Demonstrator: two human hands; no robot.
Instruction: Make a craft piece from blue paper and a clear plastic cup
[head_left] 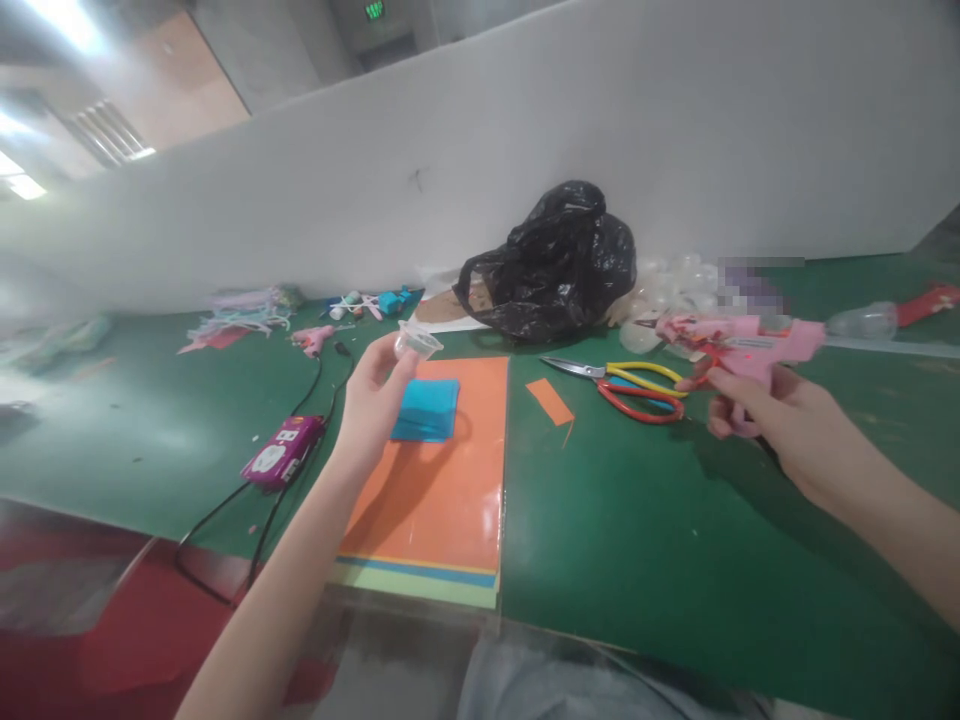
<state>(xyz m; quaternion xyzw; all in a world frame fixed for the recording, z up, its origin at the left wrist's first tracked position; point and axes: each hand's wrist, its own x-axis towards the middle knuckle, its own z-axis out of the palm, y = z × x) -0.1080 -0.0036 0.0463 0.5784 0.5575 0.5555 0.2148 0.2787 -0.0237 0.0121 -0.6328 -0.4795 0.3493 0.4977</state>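
Ok so the left hand [373, 400] is up over the papers, thumb and fingertips pinched on a small clear plastic cup [418, 340], held at the rim with the fingers pressed together on it. The right hand [784, 425] is way over on the right, wrapped around the grip of a pink hot glue gun [754, 340], with the index finger stretched along the front. The gun's long axis runs roughly left to right across the view, and the nose seems to point left toward the cup, though that end is a bit hard to make out. The two are well apart, with red-and-yellow-handled scissors [622, 388] and an orange paper scrap [550, 402] lying on the green mat [622, 560] between them.
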